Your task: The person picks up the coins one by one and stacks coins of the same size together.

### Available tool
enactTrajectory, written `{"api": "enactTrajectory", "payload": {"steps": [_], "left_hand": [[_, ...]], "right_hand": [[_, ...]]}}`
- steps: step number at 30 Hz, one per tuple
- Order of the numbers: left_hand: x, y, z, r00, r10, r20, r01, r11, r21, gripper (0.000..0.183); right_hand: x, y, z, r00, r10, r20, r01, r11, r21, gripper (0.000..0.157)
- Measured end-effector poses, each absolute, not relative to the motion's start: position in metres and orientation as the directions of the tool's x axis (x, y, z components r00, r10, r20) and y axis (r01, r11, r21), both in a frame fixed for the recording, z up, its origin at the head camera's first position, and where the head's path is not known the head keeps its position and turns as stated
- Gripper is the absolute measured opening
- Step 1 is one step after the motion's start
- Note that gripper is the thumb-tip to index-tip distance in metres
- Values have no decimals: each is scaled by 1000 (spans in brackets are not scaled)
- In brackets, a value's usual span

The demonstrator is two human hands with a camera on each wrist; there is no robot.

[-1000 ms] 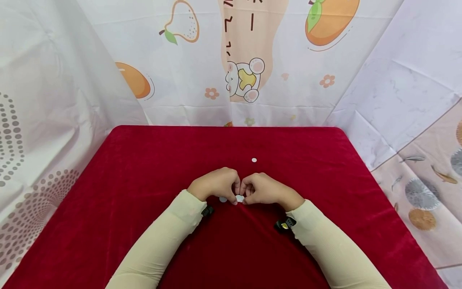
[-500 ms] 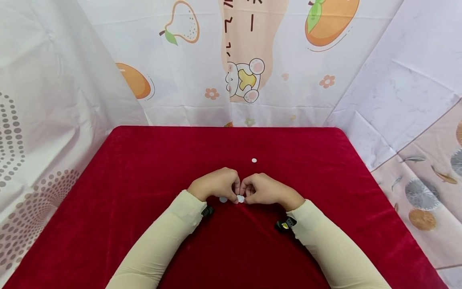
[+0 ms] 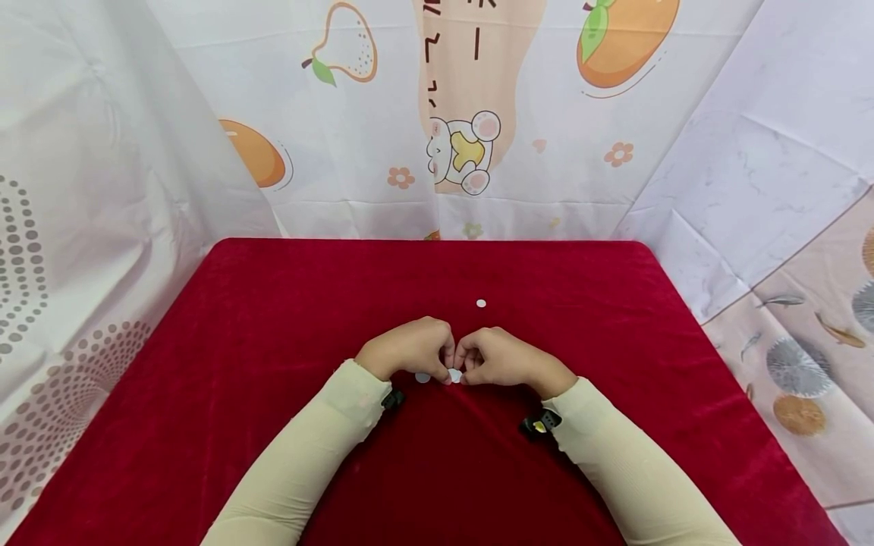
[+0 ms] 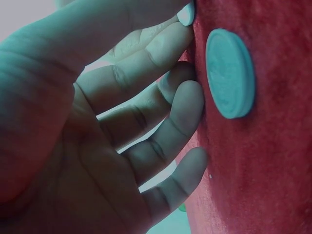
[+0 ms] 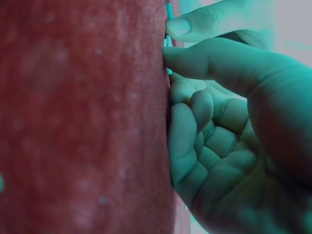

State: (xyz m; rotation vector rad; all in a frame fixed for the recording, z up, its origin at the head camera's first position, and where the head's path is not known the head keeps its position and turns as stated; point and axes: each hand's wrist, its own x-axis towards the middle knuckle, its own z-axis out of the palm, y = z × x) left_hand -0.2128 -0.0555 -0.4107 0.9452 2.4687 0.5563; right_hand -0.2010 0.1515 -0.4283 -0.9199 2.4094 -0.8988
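Close together over the red cloth, my left hand (image 3: 416, 347) and right hand (image 3: 501, 356) meet at a small white disc (image 3: 455, 375). The left thumb and index finger hold its left side, and the right thumb and index finger hold its right side. In the right wrist view the disc (image 5: 168, 43) shows as a thin edge by both thumbtips. A second white disc (image 3: 422, 377) lies under my left palm; up close this disc (image 4: 230, 73) is round with a raised rim. The left hand's other fingers rest near the cloth, and the right hand's are curled.
Farther back on the red cloth (image 3: 307, 288) lies a smaller-looking white disc (image 3: 481, 303), beyond the right hand. Printed white curtains (image 3: 532, 197) stand at the table's back edge and along both sides.
My left thumb has shifted slightly to the right, and the disc between the hands has moved slightly right with it. Both arms and the other discs stay where they were.
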Motion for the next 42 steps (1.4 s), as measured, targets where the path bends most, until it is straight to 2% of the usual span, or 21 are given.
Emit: {"api": "enactTrajectory", "payload": {"steps": [18, 42], "left_hand": [[-210, -53, -409, -699, 671, -246, 543, 723, 427, 24], [-207, -54, -408, -700, 671, -246, 542, 723, 430, 24]], "right_hand": [[-201, 156, -427, -705, -696, -135, -453, 589, -669, 17], [-215, 172, -428, -839, -536, -94, -370, 688, -624, 20]]}}
